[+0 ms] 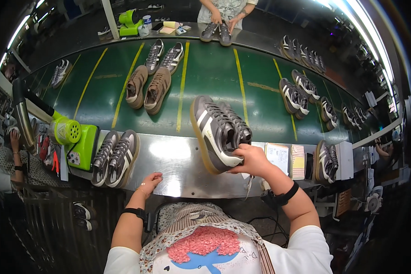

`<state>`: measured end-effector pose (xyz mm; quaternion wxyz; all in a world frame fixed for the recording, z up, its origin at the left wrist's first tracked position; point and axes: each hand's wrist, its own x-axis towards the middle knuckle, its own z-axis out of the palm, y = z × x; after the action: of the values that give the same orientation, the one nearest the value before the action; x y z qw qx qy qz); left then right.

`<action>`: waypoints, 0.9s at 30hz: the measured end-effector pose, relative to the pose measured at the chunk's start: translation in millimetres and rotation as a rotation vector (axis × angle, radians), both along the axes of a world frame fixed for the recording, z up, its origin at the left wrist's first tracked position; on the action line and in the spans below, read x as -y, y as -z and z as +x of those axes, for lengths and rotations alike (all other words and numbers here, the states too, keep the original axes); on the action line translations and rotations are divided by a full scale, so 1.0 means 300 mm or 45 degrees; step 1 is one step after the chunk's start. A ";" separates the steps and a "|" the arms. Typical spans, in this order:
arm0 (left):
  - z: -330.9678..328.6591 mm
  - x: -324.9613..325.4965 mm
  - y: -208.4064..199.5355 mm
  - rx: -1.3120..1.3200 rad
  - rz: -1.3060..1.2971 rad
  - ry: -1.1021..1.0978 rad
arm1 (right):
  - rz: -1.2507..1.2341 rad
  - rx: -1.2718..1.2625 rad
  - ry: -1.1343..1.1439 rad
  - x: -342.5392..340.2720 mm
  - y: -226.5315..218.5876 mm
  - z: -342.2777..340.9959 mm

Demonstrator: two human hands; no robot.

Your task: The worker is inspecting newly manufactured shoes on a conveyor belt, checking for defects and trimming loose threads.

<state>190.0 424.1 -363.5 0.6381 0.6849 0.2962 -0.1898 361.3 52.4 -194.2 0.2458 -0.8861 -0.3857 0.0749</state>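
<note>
In my right hand (pixel 252 160) is a pair of grey sneakers (pixel 214 132) with white stripes and gum soles, gripped at the heels. The pair is held above the steel ledge (pixel 169 153), toes pointing away from me. My left hand (pixel 149 184) holds nothing; its fingers are loosely apart at the ledge's near edge. Left of it stands another grey sneaker pair (pixel 116 158) with white stripes. Beyond the ledge, brown sneakers (pixel 148 91) sit side by side on the green conveyor belt (pixel 210 77), in front of grey ones (pixel 164 57).
A lime-green hot-air blower (pixel 80 141) stands on the left of the ledge. Notebooks (pixel 278 155) and more sneakers (pixel 325 162) lie at the right. Several pairs (pixel 301 93) ride the belt's right side. Across it, a person (pixel 223 13) handles grey sneakers (pixel 217 33).
</note>
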 end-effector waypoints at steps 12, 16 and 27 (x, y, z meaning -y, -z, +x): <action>-0.034 -0.109 -0.095 0.086 0.043 0.144 | -0.190 0.372 0.356 -0.162 0.163 0.423; -0.059 -0.205 -0.198 0.111 0.063 0.084 | -0.098 0.040 0.025 -0.546 0.277 0.265; 0.039 -0.409 -0.445 0.322 -0.155 -0.099 | -0.132 -0.571 -0.809 -1.018 0.264 -0.077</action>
<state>201.8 546.9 -229.9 0.7176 0.6514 0.2276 -0.0949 338.2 357.7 -273.3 0.2435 -0.6955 -0.5732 0.3584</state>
